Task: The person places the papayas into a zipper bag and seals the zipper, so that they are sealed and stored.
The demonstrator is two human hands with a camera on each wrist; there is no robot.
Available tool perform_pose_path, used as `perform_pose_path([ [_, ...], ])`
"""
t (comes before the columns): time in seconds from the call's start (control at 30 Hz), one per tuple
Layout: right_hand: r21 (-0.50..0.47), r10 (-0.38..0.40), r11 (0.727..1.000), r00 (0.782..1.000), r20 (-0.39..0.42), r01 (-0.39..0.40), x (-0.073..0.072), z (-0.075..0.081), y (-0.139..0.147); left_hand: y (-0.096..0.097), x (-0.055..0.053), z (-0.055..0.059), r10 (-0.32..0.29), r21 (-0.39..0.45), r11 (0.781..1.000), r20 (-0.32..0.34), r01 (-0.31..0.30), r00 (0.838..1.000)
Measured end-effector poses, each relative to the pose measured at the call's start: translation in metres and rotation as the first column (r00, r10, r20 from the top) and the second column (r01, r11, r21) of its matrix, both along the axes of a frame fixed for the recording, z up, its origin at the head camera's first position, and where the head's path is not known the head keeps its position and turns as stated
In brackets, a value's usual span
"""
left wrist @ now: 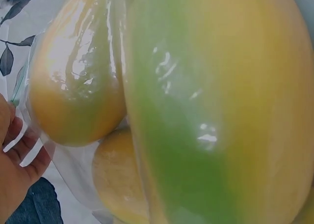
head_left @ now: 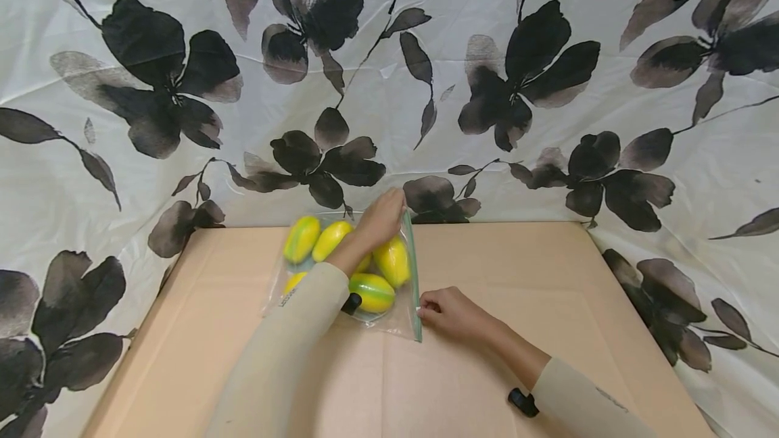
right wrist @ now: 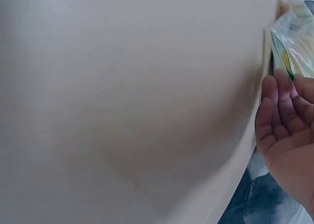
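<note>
A clear zip bag [head_left: 402, 323] with a green seal strip lies on the cardboard, its mouth edge to the right. Inside are several smooth yellow fruits [head_left: 372, 293] with green streaks, shaped like mangoes. My left hand [head_left: 382, 218] reaches across the bag and pinches the far end of the seal edge. Close up in the left wrist view, the fruits [left wrist: 196, 111] press against the plastic. My right hand [head_left: 456, 313] pinches the near end of the green edge between thumb and fingertips. In the right wrist view, the strip [right wrist: 284, 57] spreads into a narrow loop above that hand.
Beneath everything is a tan cardboard sheet [head_left: 523, 276] with faint creases. White cloth [head_left: 420, 154] printed with dark flowers surrounds it at the back and sides. A small black wrist device [head_left: 523, 403] sits at the right sleeve.
</note>
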State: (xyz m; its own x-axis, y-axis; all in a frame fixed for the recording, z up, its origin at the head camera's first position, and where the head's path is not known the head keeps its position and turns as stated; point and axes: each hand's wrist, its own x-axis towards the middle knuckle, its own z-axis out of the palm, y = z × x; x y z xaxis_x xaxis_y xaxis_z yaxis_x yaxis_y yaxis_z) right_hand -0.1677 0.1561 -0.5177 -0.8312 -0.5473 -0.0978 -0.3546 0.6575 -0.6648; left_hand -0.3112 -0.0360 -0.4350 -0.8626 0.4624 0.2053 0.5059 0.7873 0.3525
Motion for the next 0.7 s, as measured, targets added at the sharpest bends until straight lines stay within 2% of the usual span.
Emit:
perform_pose_path([
  [0.23, -0.008, 0.098, 0.995, 0.995, 0.011, -0.098, 0.01, -0.003, 0.009, -0.004, -0.005, 0.004, 0.059, 0.04, 0.997, -0.021, -0.058, 0.998],
  [0.33, -0.003, 0.115, 0.993, 0.993, 0.014, -0.115, 0.011, -0.002, 0.011, -0.006, -0.006, 0.003, 0.063, 0.047, 0.997, -0.013, -0.062, 0.998],
  [0.6, -0.015, 0.104, 0.994, 0.994, 0.033, -0.104, 0.009, -0.003, 0.012, -0.008, -0.004, -0.004, 0.037, 0.083, 0.996, 0.04, -0.04, 0.999],
  [0.7, -0.021, 0.075, 0.997, 0.996, 0.051, -0.074, 0.008, -0.005, 0.013, -0.008, -0.002, -0.009, 0.029, 0.084, 0.996, 0.105, -0.038, 0.994],
])
